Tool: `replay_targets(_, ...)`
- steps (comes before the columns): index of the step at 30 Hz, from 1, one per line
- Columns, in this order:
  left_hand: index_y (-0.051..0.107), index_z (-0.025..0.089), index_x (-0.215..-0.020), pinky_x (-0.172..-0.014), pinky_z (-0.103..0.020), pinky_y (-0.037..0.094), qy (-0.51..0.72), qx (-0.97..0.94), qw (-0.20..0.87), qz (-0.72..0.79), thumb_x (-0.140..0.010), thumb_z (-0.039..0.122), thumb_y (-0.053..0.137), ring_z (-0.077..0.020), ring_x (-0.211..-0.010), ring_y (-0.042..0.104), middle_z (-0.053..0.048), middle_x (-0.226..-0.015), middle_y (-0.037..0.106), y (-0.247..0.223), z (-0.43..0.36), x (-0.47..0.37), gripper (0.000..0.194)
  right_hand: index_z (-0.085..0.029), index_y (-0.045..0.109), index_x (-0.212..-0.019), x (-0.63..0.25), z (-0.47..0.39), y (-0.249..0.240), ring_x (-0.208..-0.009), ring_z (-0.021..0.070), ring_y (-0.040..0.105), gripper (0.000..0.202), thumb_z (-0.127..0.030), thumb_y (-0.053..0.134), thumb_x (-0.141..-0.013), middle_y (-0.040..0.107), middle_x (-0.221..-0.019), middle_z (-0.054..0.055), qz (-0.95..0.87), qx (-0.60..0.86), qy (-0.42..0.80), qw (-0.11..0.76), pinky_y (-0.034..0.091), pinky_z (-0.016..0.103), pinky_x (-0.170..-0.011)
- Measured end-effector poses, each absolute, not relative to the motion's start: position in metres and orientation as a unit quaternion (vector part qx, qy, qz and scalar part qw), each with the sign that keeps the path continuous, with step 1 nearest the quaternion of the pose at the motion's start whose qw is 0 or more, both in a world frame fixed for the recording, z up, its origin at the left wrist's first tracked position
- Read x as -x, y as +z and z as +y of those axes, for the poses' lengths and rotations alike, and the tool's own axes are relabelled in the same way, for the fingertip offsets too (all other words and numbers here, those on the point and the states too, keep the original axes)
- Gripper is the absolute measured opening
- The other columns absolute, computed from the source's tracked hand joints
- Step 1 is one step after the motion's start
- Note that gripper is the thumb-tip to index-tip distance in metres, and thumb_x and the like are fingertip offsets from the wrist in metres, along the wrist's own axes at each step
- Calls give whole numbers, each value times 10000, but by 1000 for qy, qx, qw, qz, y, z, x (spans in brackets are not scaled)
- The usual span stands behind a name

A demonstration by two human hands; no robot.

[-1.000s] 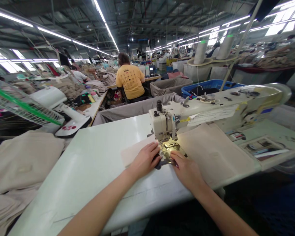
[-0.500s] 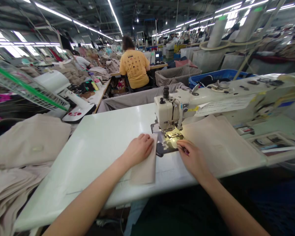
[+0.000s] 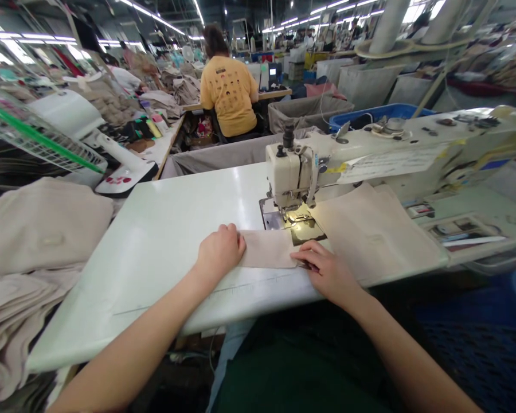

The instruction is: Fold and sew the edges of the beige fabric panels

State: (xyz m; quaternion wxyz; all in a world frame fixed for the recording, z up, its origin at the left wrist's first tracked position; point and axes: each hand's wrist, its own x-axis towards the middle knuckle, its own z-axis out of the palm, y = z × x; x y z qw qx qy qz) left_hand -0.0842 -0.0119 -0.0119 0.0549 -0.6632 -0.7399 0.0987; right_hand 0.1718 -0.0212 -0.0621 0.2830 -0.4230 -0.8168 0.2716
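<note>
A beige fabric piece lies flat and sideways on the table, just in front of the sewing machine. My left hand is closed on its left end, fingers curled over the edge. At the right end, the fingertips of my right hand touch the corner of the cloth. A small dark tool, its kind unclear, is tucked in that hand. The lit needle plate is just behind the cloth. A larger beige panel rests under the machine arm, right of my right hand.
Stacked beige cloth sits left of the white table. Behind are a white fan and a seated person in a yellow shirt. A tray of small tools lies right, with a blue crate below.
The fabric piece has turned from lengthwise to sideways. My left hand has moved left with its end, and my right hand has come off the needle plate to its other corner. The view has tilted down.
</note>
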Motion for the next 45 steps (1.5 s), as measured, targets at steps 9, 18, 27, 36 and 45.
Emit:
replay_targets(9, 568, 108, -1072, -656, -366, 538, 82, 647, 35, -757, -987, 352, 330, -320, -846, 718, -175, -957, 675, -17, -15, 85, 351, -239, 648, -1161, -155, -3, -57, -846, 193, 680, 307, -341, 576, -880, 726, -1008, 42, -702, 527, 356, 321, 542, 359, -811)
replay_targets(18, 542, 118, -1077, -667, -365, 542, 81, 637, 17, -766, -996, 374, 326, -313, -840, 721, -169, -965, 684, -18, -18, 86, 345, -203, 589, -1168, -144, 17, -56, -851, 198, 672, 369, -288, 639, -813, 693, -887, 15, -679, 534, 397, 311, 523, 364, -819)
replay_targets(27, 540, 119, -1092, -665, -370, 538, 64, 632, 6, -772, -992, 386, 334, -312, -833, 717, -179, -970, 681, -21, -17, 87, 351, -209, 571, -1240, -152, 19, -60, -774, 183, 649, 476, -246, 674, -777, 639, -765, -43, -713, 532, 389, 241, 501, 355, -807)
replay_targets(36, 537, 125, -1090, -657, -371, 533, 66, 633, 9, -771, -988, 393, 334, -314, -824, 713, -170, -963, 680, -22, -17, 89, 351, -218, 552, -1283, -151, 19, -46, -767, 181, 644, 539, -197, 698, -765, 658, -785, -37, -733, 535, 374, 190, 468, 319, -762)
replay_targets(45, 532, 126, -1072, -618, -354, 521, 75, 635, 18, -769, -994, 404, 352, -304, -794, 714, -154, -937, 679, -23, -18, 93, 341, -218, 492, -1386, -153, -2, -40, -817, 207, 669, 569, -234, 666, -845, 672, -1061, 55, -798, 541, 212, 160, 486, 293, -666)
